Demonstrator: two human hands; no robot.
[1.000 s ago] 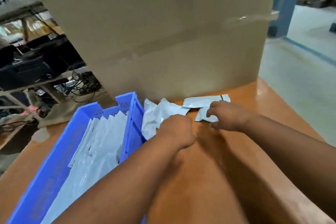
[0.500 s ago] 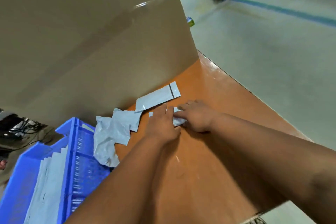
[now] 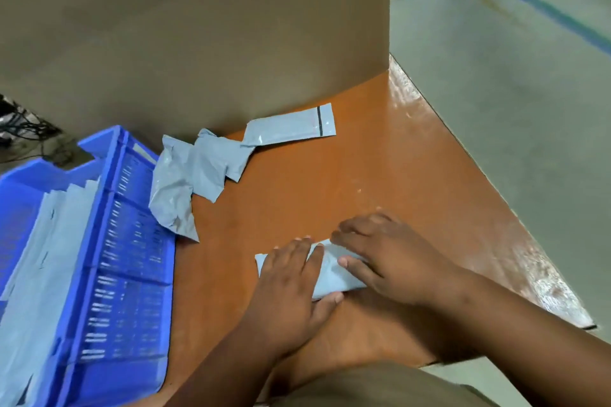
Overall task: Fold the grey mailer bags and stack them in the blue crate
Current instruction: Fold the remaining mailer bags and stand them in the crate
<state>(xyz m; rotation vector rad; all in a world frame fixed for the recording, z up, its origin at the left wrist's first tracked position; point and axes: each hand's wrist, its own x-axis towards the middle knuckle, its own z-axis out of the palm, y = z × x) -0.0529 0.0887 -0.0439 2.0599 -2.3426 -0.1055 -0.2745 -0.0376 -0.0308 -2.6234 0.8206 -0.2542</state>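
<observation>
Two hands work on one grey mailer bag lying flat on the orange surface, near its front edge. The left hand comes in from below, forearm angled up and to the right, palm down on the left part of the bag; its fingers are straight and close together, pressing the plastic flat, with the thumb lying along the bag's near edge. The right hand reaches in from the right, wrist bent inward, and covers the bag's right end; its fingers are bent and slightly spread, tips on the bag's upper edge, thumb laid across the top face. Whether those fingers pinch a fold or only press it I cannot tell, as that hand is blurred.

Beyond the hands, well apart from them, a loose heap of crumpled grey bags lies beside the blue crate, and one long flat bag with a dark stripe rests against the base of a tall cardboard box. The crate sits at the left of the surface and holds a row of folded bags overlapping one another.
</observation>
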